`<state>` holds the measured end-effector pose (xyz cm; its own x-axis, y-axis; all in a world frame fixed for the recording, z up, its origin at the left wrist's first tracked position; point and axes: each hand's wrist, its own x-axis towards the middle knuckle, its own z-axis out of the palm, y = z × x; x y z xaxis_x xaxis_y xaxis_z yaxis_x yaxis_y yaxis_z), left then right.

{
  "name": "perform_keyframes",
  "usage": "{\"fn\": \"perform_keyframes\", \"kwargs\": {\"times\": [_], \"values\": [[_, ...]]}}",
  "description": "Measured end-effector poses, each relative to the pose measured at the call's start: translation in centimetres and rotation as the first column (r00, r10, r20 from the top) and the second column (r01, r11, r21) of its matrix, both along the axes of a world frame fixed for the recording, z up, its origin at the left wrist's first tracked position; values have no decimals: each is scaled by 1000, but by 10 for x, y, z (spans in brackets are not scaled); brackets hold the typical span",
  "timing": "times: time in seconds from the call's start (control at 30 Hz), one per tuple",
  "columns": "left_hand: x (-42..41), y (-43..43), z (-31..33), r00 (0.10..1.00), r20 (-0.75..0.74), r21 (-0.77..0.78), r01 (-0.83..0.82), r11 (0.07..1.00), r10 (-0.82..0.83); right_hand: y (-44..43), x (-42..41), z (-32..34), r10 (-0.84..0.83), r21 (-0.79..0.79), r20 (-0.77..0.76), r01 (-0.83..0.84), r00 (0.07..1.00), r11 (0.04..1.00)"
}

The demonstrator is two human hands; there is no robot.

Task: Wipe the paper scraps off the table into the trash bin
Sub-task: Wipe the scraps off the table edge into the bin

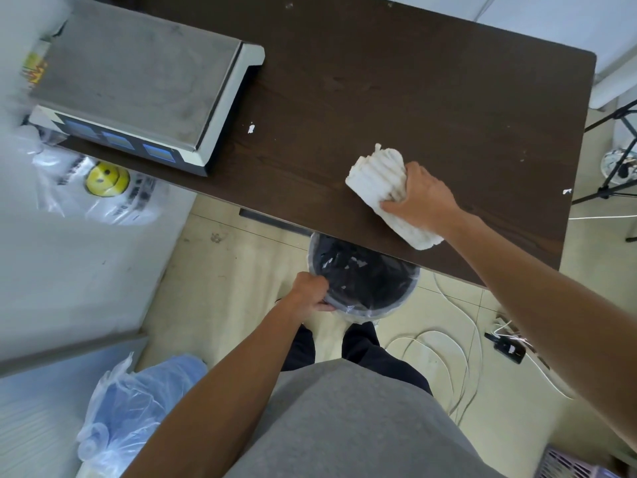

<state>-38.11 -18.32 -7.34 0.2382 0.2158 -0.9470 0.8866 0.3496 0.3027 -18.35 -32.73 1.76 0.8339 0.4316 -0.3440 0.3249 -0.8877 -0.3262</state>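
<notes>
We are mid-wipe: our right hand (422,196) grips the white cloth (375,181) on the tabletop (413,81), centre right, and our left hand (310,291) clutches the trash bin (365,310) rim below the edge. A paper scrap (251,128) lies centre-left; we judge the next sweep must drag it binward.

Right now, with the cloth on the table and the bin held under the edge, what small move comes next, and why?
Probably reach the cloth in the right hand past the white scrap beside the scale, ready to sweep it back. That scrap lies on the table, and the left hand holds the bin below the near edge.
</notes>
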Motion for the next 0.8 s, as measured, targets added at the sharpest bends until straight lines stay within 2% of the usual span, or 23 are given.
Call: {"fn": "perform_keyframes", "kwargs": {"times": [0.13,0.23,0.33,0.5,0.63,0.8], "values": [[-4,9,1,1000,22,-1,12,1000,-11,18,8,1,64,13,-73,-63,995,998],[-6,20,2,999,24,10,25,1000,-26,31,7,2,125,42,-46,-123,991,991],[-7,29,-2,999,12,44,40,998,-40,44,5,4,175,53,28,-176,984,983],[-9,39,-3,999,22,65,26,998,-28,59,4,0,263,31,276,-282,925,959],[-10,41,-5,1000,19,59,11,998,-12,64,5,-6,306,-52,245,-303,920,952],[-9,41,-9,1000,17,59,22,998,-23,63,1,-15,258,6,352,-278,900,961]]}}
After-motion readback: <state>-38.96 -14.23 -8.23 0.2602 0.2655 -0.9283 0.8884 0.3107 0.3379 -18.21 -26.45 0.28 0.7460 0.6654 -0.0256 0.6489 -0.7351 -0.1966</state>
